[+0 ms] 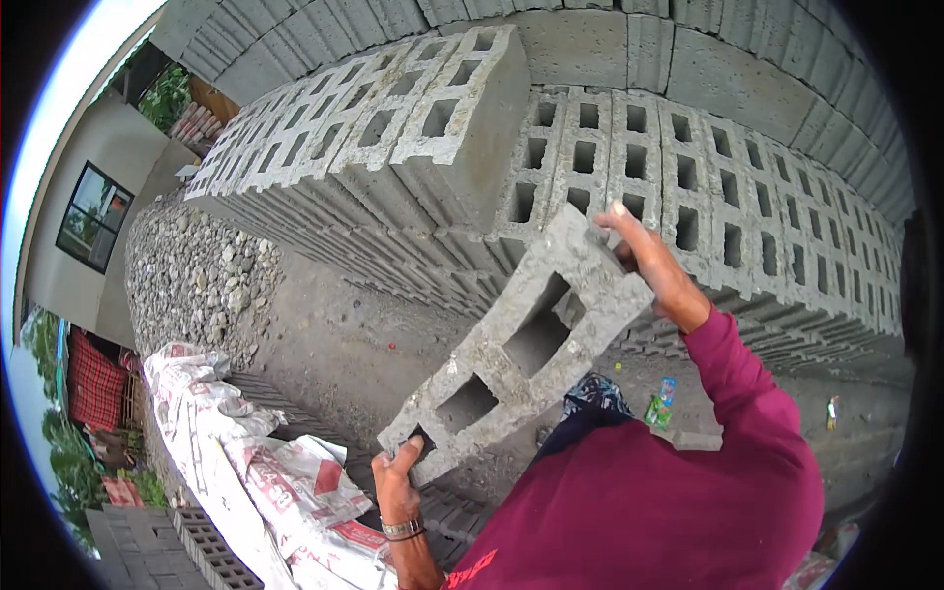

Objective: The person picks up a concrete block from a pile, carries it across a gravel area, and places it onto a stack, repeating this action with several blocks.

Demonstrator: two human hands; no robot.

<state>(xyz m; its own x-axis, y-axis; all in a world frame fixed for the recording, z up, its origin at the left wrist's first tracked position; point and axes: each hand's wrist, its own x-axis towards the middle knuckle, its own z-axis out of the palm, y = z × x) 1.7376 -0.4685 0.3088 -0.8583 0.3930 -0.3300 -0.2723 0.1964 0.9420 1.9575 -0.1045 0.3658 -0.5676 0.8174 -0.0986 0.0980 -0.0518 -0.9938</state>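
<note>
A grey hollow concrete block is held tilted in front of my body, its open cells facing up toward me. My left hand grips the block's lower left end, with the thumb at the smallest hole. At the upper right end, my right hand is closed around the block's edge; some of its fingers are hidden behind it. Just beyond the block stands a long stack of similar blocks, with a raised row at the left and a lower top row beside it.
Another tall wall of blocks rises behind the stack. White and red sacks lie over more blocks at the lower left. A gravel pile spreads near the building. Wrappers litter the dirt ground.
</note>
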